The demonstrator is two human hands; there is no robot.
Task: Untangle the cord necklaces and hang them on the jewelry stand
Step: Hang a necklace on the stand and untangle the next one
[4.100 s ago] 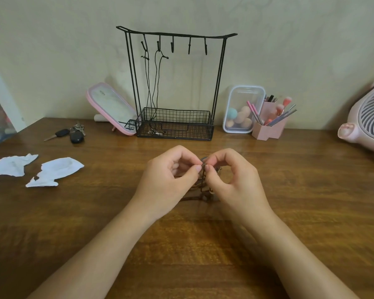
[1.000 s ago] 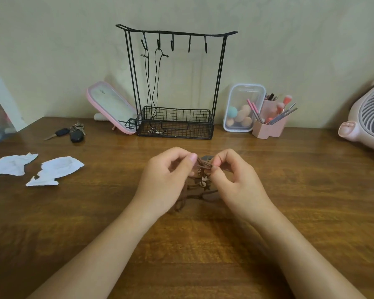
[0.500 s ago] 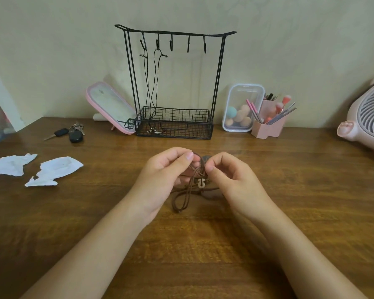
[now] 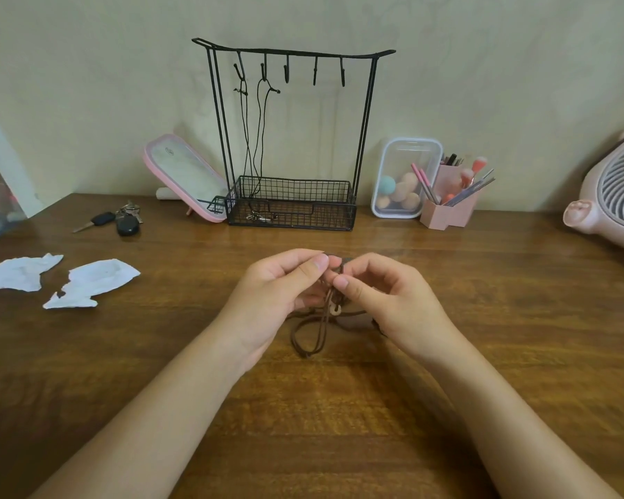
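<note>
A tangle of brown cord necklaces (image 4: 312, 333) with a small pale bead hangs between my hands above the middle of the wooden table. My left hand (image 4: 278, 293) pinches the cords between thumb and forefinger. My right hand (image 4: 386, 300) pinches the same bunch from the right, fingers curled. Loops of cord droop onto the table below. At the back stands the black wire jewelry stand (image 4: 364, 138) with several hooks. Two black cord necklaces (image 4: 256, 138) hang from its two left hooks, and their pendants lie in its basket.
A pink-framed mirror (image 4: 181, 174) leans left of the stand. Car keys (image 4: 118, 219) and torn white paper (image 4: 87, 282) lie on the left. A clear box of sponges (image 4: 400, 178), a pink brush holder (image 4: 451, 203) and a pink fan (image 4: 613, 196) stand right.
My hands have worked the tangle looser: a longer brown loop now droops onto the table, and the bead shows below my fingers. The stand's necklaces are unchanged.
</note>
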